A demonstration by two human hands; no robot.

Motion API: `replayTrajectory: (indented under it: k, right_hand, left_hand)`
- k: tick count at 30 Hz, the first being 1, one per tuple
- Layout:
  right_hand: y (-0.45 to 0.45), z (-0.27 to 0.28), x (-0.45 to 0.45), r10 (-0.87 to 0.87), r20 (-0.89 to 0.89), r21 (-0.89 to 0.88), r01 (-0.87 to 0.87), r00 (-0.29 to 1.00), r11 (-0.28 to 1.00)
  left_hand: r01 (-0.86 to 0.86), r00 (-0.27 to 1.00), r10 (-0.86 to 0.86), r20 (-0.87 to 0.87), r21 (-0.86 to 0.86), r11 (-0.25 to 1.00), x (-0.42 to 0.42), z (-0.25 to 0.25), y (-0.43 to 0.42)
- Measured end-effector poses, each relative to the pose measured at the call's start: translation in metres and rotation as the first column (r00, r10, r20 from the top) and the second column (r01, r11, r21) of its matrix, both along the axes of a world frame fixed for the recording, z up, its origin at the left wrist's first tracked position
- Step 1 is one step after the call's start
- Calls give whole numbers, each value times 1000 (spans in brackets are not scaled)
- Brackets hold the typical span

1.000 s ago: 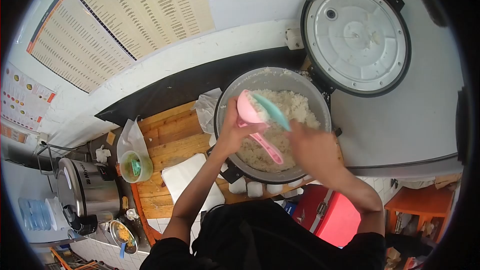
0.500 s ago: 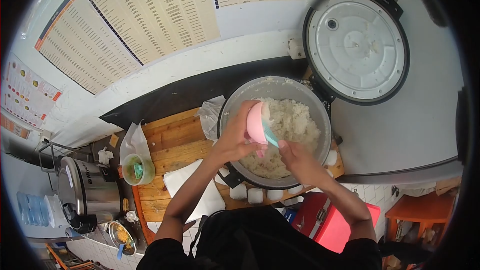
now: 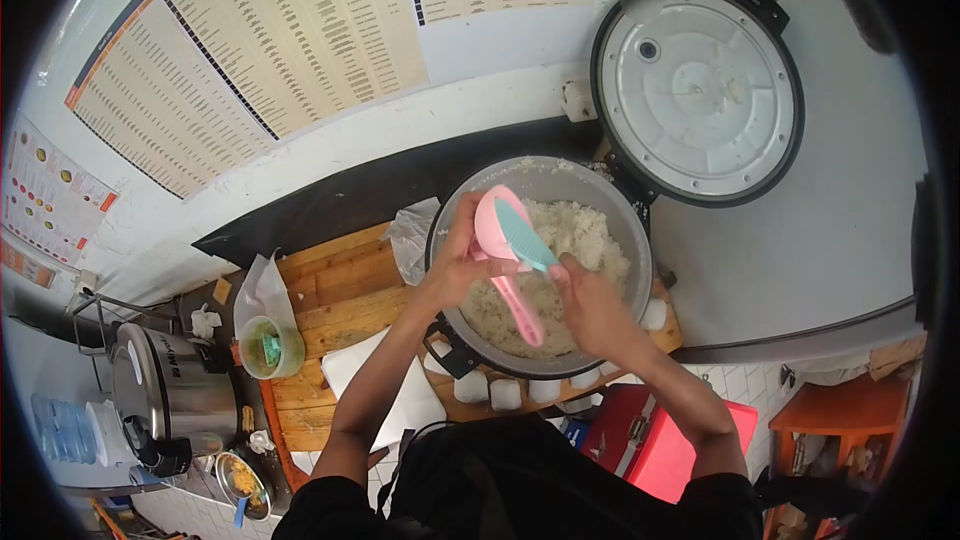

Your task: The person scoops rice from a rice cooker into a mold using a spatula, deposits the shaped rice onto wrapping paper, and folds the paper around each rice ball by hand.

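Over the big rice cooker (image 3: 632,285), my left hand (image 3: 452,270) is closed around a pink ladle (image 3: 518,312), its handle slanting down to the right. A teal rice paddle (image 3: 518,238) is gripped in my right hand (image 3: 597,312). The paddle's blade lies across the mouth of the ladle's bowl, so the bowl's inside is partly hidden. Beneath both hands, white rice (image 3: 588,230) fills the lower part of the cooker pot, heaped higher on the far right side.
The cooker's lid (image 3: 700,105) stands open behind. White wrapped lumps (image 3: 505,393) line the wooden table's (image 3: 330,260) front edge. White sheets (image 3: 370,380), a tub (image 3: 271,347), another cooker (image 3: 185,385) and a pan (image 3: 243,481) are leftward. A red box (image 3: 690,450) sits below right.
The ladle has turned so its handle now points down over the rice and its bowl faces the paddle. The paddle blade has come out over the bowl. The view has shifted slightly.
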State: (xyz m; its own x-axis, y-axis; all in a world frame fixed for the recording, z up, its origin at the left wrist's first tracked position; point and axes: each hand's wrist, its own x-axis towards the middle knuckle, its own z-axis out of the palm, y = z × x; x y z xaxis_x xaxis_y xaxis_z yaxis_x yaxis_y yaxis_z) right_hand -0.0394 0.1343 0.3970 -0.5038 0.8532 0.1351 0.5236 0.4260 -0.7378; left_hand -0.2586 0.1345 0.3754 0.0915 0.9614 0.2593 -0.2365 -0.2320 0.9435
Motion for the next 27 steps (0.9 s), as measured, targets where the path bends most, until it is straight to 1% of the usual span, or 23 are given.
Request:
replayTrajectory:
  k: [2,3,4,5,7,9,10,11,12,13,14,15,16,17,18,19,21,22,23,24,25,26,27]
  right_hand:
    - [9,27,3,-11,-53,-193,1,999,981]
    - [9,17,1,-5,-52,-192,-6,999,981]
    - [7,1,-3,-14,90,-121,25,996,992]
    - [4,-10,-3,-35,230,-49,47,973,998]
    - [15,14,-1,-41,190,-62,53,981,997]
    - [20,21,4,-58,141,-75,70,988,995]
    - [22,15,8,-99,-2,-118,98,995,988]
    - [22,9,11,-142,-141,-167,117,980,979]
    - [16,-2,6,-142,-142,-166,118,980,979]
    - [6,-12,-2,-68,-161,-180,38,985,983]
    - [4,-13,-2,-34,-173,-186,1,984,983]
    - [2,-11,-3,0,-185,-193,-36,983,981]
    - [6,8,0,-70,-235,-376,-24,970,926]
    - [7,18,1,-147,-268,-550,-26,952,835]
    - [5,10,0,-145,-267,-550,-28,953,834]
    - [1,-2,-2,-36,-241,-470,-85,970,879]
    - [3,-6,-2,72,-206,-381,-148,976,913]
    - [4,7,-4,23,-151,-410,-84,988,908]
    - [3,18,-4,-20,-88,-438,-21,996,899]
    - [1,24,-4,-15,-81,-445,-23,997,895]
    - [1,31,-4,35,-70,-361,-58,997,931]
    - [2,34,-6,85,-55,-273,-97,995,957]
    - [1,34,-6,95,-51,-275,-105,994,956]
  left_hand:
    - [32,999,-31,30,-49,998,-8,-11,7]
    - [40,998,-38,40,-67,997,-11,-12,7]
    - [117,977,-78,198,-195,974,-10,-5,5]
    - [164,956,-91,279,-253,954,-10,-4,3]
    - [238,893,-85,441,-304,922,-10,-7,3]
    - [271,853,-85,515,-299,915,-10,-8,6]
    - [19,981,1,195,-104,994,-5,-7,8]
    - [-162,977,182,-111,167,973,-1,-6,8]
    - [-291,901,367,-231,308,906,5,10,2]
    - [-290,901,367,-230,308,906,7,6,3]
    - [-290,758,503,-415,477,830,7,0,3]
    - [-263,663,568,-488,559,787,8,-3,6]
    - [-229,554,637,-535,638,735,9,-5,8]
    - [-297,571,668,-476,639,709,10,-8,8]
    - [-333,577,685,-445,637,695,10,-11,6]
    - [-369,582,700,-413,633,680,11,-15,4]
    - [-354,517,721,-461,651,671,9,-15,3]
    - [-347,495,726,-477,658,668,9,-5,2]
    - [-355,518,713,-473,639,682,11,6,-3]
    - [-363,529,707,-469,628,688,9,10,-5]
    - [-371,540,702,-465,617,694,7,13,-8]
    - [-265,830,408,-379,376,888,-5,8,-7]
    - [-50,983,75,-169,147,988,-14,1,-8]
